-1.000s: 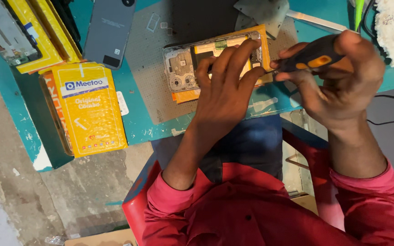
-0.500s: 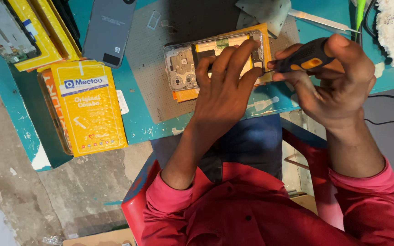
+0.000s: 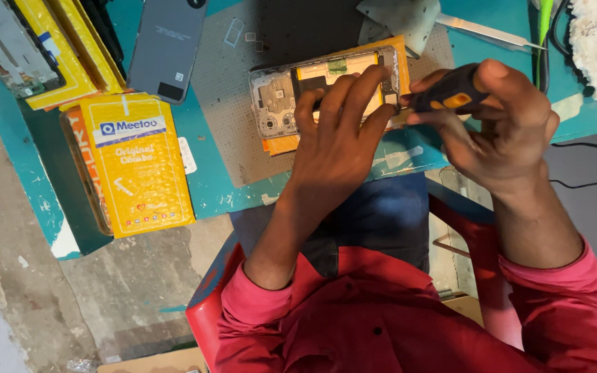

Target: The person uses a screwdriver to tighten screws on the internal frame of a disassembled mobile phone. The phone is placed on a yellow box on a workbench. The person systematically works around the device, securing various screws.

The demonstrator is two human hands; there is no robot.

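Your left hand presses flat on the opened phone, lying on the mat on the teal surface, to steady it; right hand grips the screwdriver w/ tip at phone's edge.

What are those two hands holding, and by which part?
The right hand grips a small black-and-orange screwdriver by its handle. The left hand holds nothing; its fingers press down on the opened smartphone with its back cover off, near the middle.
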